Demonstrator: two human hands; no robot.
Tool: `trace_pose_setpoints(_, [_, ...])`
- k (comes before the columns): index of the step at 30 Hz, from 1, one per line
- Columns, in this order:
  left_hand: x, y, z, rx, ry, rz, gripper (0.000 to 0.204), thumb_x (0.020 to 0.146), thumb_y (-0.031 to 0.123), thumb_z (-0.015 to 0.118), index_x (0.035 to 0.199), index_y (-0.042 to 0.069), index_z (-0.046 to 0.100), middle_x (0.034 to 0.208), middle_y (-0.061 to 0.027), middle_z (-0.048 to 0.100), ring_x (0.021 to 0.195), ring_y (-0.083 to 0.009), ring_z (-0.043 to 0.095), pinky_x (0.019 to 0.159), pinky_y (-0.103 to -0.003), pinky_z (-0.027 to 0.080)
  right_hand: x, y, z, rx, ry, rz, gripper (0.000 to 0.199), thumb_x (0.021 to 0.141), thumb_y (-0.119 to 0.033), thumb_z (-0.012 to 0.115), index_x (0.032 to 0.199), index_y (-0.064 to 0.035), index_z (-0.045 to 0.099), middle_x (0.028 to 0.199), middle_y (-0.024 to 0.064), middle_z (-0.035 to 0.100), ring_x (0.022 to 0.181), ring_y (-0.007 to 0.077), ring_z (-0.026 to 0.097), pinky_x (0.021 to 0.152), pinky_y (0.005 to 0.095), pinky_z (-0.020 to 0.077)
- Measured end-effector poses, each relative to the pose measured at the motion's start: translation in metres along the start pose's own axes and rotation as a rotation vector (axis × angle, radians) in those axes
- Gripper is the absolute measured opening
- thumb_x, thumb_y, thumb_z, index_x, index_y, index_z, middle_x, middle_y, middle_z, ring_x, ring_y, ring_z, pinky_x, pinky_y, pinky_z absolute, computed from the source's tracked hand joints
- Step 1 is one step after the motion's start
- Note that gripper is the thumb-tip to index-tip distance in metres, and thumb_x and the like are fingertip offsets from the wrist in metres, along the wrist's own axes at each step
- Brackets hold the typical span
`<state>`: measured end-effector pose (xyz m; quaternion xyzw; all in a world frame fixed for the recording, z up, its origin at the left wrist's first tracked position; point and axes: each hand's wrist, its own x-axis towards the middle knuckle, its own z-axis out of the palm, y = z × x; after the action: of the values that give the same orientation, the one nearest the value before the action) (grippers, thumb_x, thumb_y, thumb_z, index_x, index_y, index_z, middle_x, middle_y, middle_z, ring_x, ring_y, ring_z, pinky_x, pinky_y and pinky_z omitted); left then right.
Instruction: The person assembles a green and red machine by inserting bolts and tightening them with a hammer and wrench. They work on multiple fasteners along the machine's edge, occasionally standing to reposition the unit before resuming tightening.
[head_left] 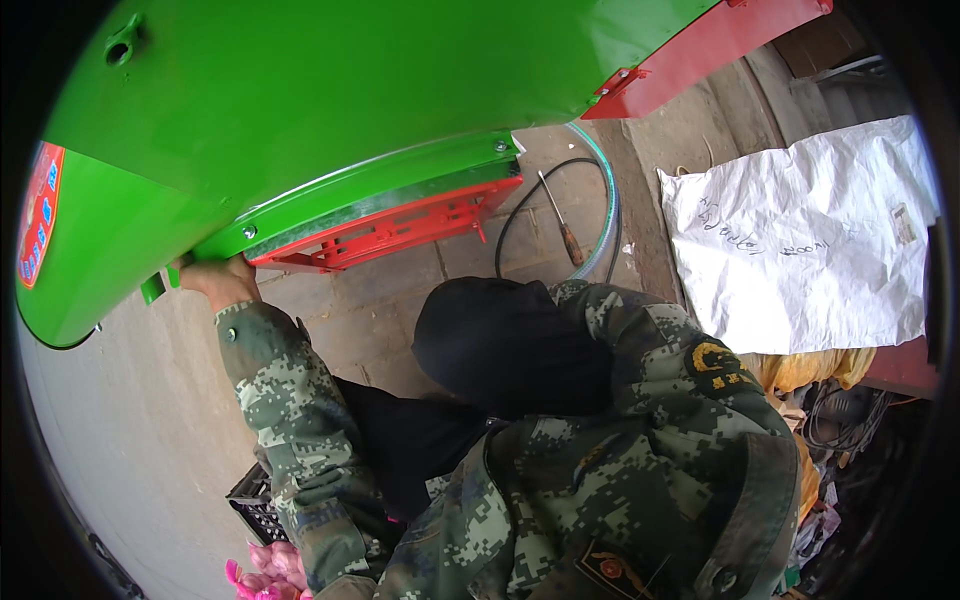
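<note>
A large green metal housing (pixel 330 100) fills the upper part of the head view. My left hand (pixel 222 281) is closed on its lower edge, beside a bolt; most of the fingers are hidden behind the metal. Right of that hand, a red slotted metal frame (pixel 400 222) sits along the underside of the housing. My right arm (pixel 640 330) comes in at the right in a camouflage sleeve and bends forward. Its hand is out of sight behind my knee, which is in dark trousers (pixel 510 345).
A screwdriver (pixel 566 225) lies on the paving beside a clear greenish hose (pixel 608 190) and a black cable. On the right is a white woven sack (pixel 800 240), with cables and clutter below it. A black crate (pixel 258 508) and a pink net bag (pixel 272 570) stand lower left.
</note>
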<state>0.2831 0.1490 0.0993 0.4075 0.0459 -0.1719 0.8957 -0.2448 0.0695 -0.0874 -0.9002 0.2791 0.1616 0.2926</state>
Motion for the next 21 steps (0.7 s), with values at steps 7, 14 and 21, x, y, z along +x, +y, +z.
trace_pose_setpoints(7, [-0.007, 0.004, 0.004, -0.044, -0.005, -0.038, 0.046, 0.096, 0.037, 0.039, 0.123, 0.005, 0.058, 0.126, -0.0127, 0.058, 0.116, -0.0316, 0.055, 0.102, -0.047, 0.046, -0.041, -0.046, -0.078, 0.07, 0.251, 0.146, 0.033, 0.087, -0.028, 0.067, 0.109, -0.0051, 0.058, 0.083, 0.022, 0.065, 0.076, 0.0407, 0.065, 0.066, 0.0441, 0.0511])
trace_pose_setpoints(14, [-0.004, 0.005, 0.002, -0.093, 0.022, -0.043, 0.044, 0.098, 0.033, 0.037, 0.124, 0.004, 0.056, 0.13, -0.013, 0.055, 0.118, -0.0313, 0.053, 0.102, -0.047, 0.045, -0.096, -0.103, -0.186, 0.192, 0.63, 0.052, 0.04, 0.081, -0.034, 0.073, 0.099, -0.0024, 0.056, 0.075, 0.0196, 0.062, 0.071, 0.0401, 0.065, 0.061, 0.0447, 0.0503])
trace_pose_setpoints(21, [0.002, 0.004, -0.003, -0.181, 0.039, -0.058, 0.043, 0.099, 0.033, 0.037, 0.124, 0.004, 0.056, 0.131, -0.0128, 0.055, 0.119, -0.0308, 0.053, 0.103, -0.046, 0.044, -0.071, -0.109, -0.233, -0.155, 0.544, -0.094, 0.047, 0.081, -0.044, 0.075, 0.093, -0.0019, 0.058, 0.07, 0.0174, 0.061, 0.065, 0.0376, 0.063, 0.058, 0.0446, 0.0493])
